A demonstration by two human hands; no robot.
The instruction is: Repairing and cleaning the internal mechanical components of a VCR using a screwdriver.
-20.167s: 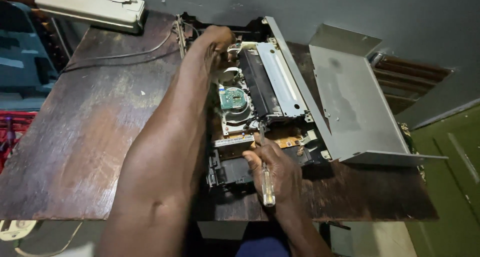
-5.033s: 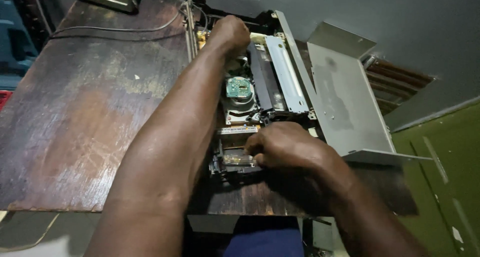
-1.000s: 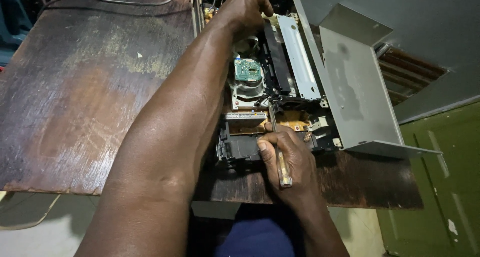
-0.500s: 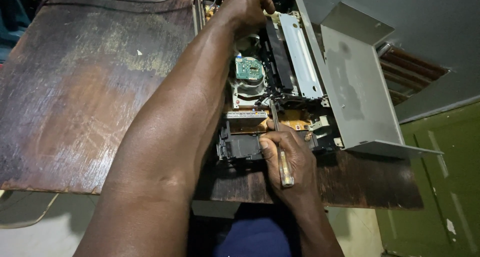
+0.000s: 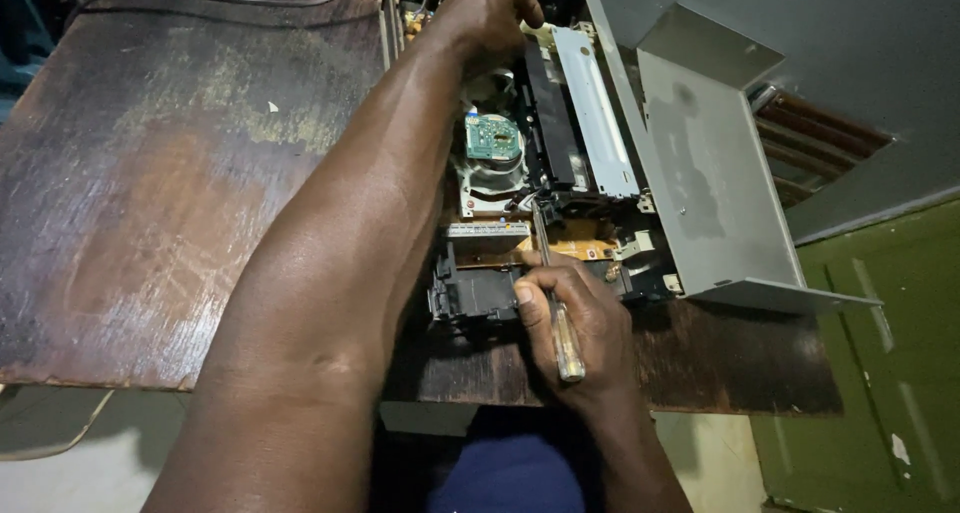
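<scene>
1. Gripping a screwdriver (image 5: 556, 303) in the right hand (image 5: 580, 333), fingers wrapped tight round the clear handle, shaft reaching into the opened device (image 5: 540, 173).
2. Bracing the far end of the chassis with the left hand (image 5: 485, 13), fingers curled over its edge.
3. Sitting at the near right edge of the worn wooden tabletop (image 5: 150, 193), grey metal cover (image 5: 710, 193) propped open beside it.
4. Likely handling stiff yet delicate: best holding by the metal frame, avoiding the green circuit board (image 5: 490, 138).
5. Holding boards, a black tray mechanism and a drum inside the chassis.
</scene>
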